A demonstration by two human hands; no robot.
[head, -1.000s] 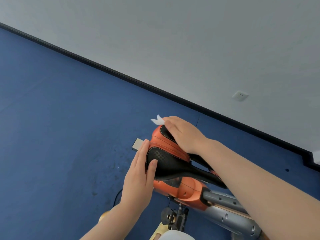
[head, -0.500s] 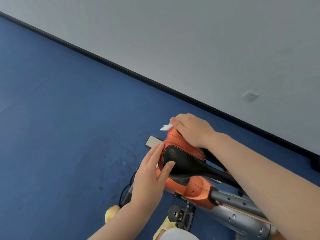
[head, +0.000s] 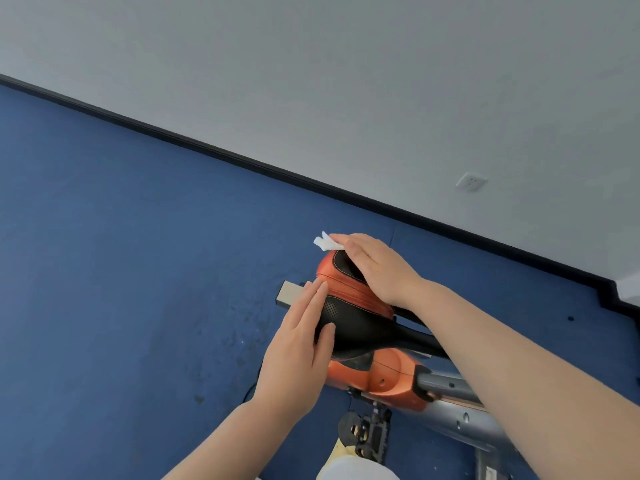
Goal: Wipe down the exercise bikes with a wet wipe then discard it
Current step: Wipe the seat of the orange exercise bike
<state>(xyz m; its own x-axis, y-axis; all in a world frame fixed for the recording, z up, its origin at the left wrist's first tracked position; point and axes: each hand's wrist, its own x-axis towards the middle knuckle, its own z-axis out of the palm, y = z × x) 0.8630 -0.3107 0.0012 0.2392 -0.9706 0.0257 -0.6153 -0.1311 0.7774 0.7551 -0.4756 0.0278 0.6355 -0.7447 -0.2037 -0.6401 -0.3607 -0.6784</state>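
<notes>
Where saddle [head: 349, 306] curves, flat fingers [head: 360, 251].

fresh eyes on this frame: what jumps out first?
The orange-and-black bike saddle at centre, bright against the blue floor. The right hand lies flat on its rear top, pressing a white wet wipe whose corner pokes out past the fingertips; the left hand rests with straight fingers against the saddle's near side. Behind them, a black baseboard cuts diagonally under a grey wall.
</notes>
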